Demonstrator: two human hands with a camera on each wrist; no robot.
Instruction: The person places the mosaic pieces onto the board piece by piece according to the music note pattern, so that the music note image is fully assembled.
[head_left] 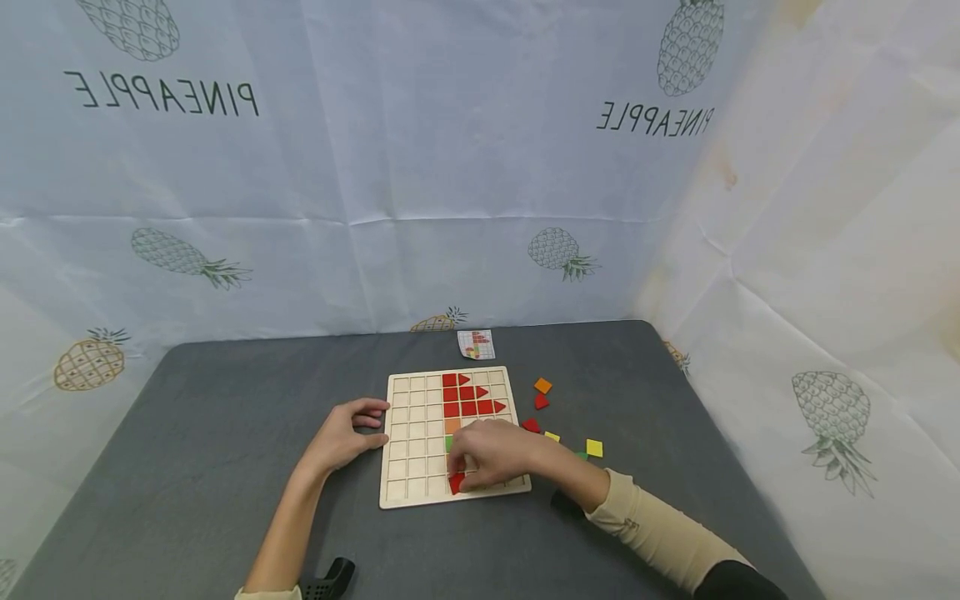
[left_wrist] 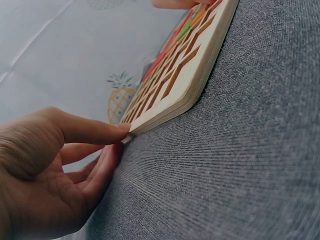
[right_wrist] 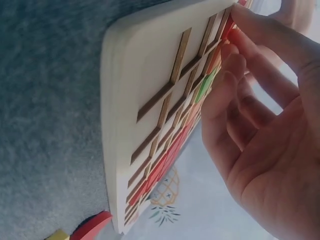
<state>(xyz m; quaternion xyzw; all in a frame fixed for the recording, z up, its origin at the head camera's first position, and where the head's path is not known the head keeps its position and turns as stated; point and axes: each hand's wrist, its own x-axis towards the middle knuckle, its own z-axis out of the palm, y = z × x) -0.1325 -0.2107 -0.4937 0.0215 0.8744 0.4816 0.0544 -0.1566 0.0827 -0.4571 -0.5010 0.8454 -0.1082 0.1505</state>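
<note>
A pale wooden grid board (head_left: 408, 450) lies on the dark table. Red square and triangular tiles (head_left: 468, 407) fill parts of its upper rows, with an orange tile (head_left: 452, 426) and a green tile (head_left: 449, 444) below. My left hand (head_left: 345, 435) touches the board's left edge with thumb and fingertips, the thumb at the rim (left_wrist: 131, 131) in the left wrist view. Over the lower middle of the board, my right hand (head_left: 491, 450) pinches a red tile (head_left: 456, 483) at a bottom-row cell. That hand hides several cells; its fingertips partly cover the tile in the right wrist view.
Right of the board lie loose tiles: orange (head_left: 543, 385), red (head_left: 542, 402) and yellow (head_left: 594, 448), with a green one partly behind the forearm. A small pattern card (head_left: 476, 345) sits beyond the board. A black object (head_left: 330, 581) is beside the left forearm.
</note>
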